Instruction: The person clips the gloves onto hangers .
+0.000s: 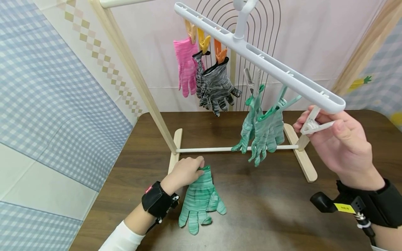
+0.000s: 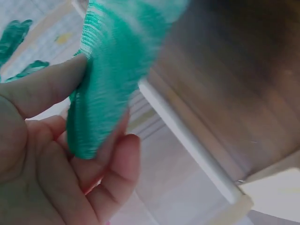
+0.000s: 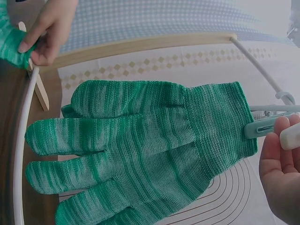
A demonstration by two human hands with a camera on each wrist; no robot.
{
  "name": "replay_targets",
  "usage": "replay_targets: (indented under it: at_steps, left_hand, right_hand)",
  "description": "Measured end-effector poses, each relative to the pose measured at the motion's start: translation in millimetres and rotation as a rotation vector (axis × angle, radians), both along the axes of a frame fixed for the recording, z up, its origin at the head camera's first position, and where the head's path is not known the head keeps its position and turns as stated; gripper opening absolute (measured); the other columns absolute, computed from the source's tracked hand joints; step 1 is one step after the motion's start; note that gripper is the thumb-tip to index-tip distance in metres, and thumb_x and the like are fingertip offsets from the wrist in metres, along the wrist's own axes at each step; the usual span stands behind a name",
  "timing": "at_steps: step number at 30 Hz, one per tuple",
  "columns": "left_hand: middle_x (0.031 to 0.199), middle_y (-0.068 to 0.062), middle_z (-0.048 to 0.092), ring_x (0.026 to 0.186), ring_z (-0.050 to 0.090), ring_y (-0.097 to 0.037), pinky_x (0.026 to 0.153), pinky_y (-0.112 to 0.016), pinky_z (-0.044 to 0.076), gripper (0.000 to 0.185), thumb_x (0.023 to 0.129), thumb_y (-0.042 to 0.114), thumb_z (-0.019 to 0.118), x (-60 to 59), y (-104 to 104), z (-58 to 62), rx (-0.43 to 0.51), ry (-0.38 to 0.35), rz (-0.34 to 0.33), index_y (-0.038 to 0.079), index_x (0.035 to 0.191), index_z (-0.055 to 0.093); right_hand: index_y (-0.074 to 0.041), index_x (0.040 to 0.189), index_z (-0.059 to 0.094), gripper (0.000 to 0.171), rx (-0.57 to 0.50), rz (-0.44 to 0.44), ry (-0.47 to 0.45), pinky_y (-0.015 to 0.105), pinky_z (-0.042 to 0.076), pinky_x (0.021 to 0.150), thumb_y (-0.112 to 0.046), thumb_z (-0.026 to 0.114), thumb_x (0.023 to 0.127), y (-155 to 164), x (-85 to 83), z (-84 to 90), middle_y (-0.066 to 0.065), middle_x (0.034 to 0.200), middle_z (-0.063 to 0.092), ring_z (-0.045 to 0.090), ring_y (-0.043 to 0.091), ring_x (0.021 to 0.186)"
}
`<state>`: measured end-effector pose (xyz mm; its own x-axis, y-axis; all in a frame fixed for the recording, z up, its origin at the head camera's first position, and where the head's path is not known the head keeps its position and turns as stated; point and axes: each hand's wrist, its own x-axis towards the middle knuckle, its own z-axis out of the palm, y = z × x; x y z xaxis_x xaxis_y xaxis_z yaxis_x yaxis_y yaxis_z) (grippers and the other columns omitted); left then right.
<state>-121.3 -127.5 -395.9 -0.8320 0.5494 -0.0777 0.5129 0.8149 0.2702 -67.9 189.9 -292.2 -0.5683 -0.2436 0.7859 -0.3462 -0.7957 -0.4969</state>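
My left hand (image 1: 184, 171) pinches the cuff of a green striped glove (image 1: 201, 198), whose fingers hang down over the table in the head view. In the left wrist view the cuff (image 2: 110, 70) lies between thumb and fingers. At the right end of the white hanger bar (image 1: 267, 68), my right hand (image 1: 351, 143) grips a white clothespin (image 1: 311, 126). Beside it two green gloves hang, the nearer glove (image 1: 270, 129) from a light green clothespin (image 1: 281, 99) and the farther one (image 1: 248, 122) from a grey clothespin (image 1: 257, 82).
Farther along the bar hang a pink glove (image 1: 186, 66) and dark grey striped gloves (image 1: 218, 85) on beige, yellow and orange clothespins. A wooden stand with a post (image 1: 135, 76), feet (image 1: 306, 160) and a white crossbar (image 1: 207, 150) stands on the brown table (image 1: 267, 216).
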Motion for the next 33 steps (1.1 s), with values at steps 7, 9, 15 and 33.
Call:
replay_targets:
  at_steps: [7,9,15,33]
  left_hand:
    - [0.054,0.006,0.036,0.044,0.030,-0.007,0.043,-0.019,0.021,0.014,0.085,0.023,0.058,9.3,5.7,7.1,0.098,0.088,-0.068,0.013,0.090,0.049]
    - [0.053,0.007,0.034,0.044,0.029,-0.006,0.043,-0.018,0.020,0.014,0.085,0.024,0.058,11.9,7.6,8.9,0.123,0.114,-0.082,0.014,0.089,0.049]
    - [0.054,0.009,0.036,0.045,0.028,-0.005,0.042,-0.018,0.021,0.016,0.083,0.026,0.060,17.5,14.1,15.0,0.193,0.186,-0.124,0.015,0.089,0.050]
    - [0.072,0.008,0.060,0.053,0.039,-0.001,0.052,-0.013,0.034,0.014,0.081,0.025,0.063,35.1,30.2,37.5,0.405,0.304,-0.277,0.015,0.087,0.056]
  right_hand:
    - [0.021,0.124,0.030,0.041,0.004,-0.004,0.014,0.042,0.036,0.089,0.003,0.038,0.088,-1.0,-0.2,-0.3,0.032,0.102,0.050,0.047,0.040,0.098]
    - [0.021,0.124,0.031,0.041,0.007,-0.007,0.019,0.042,0.036,0.089,0.003,0.038,0.088,-1.1,-0.4,-0.5,0.032,0.101,0.050,0.047,0.040,0.098]
    - [0.021,0.124,0.030,0.041,0.012,-0.024,0.023,0.042,0.036,0.089,0.003,0.039,0.088,-0.5,-0.2,-0.9,0.032,0.101,0.050,0.047,0.040,0.097]
    - [0.020,0.126,0.028,0.042,0.031,-0.030,0.025,0.042,0.037,0.090,0.004,0.038,0.089,0.7,0.3,-0.2,0.032,0.103,0.049,0.047,0.039,0.099]
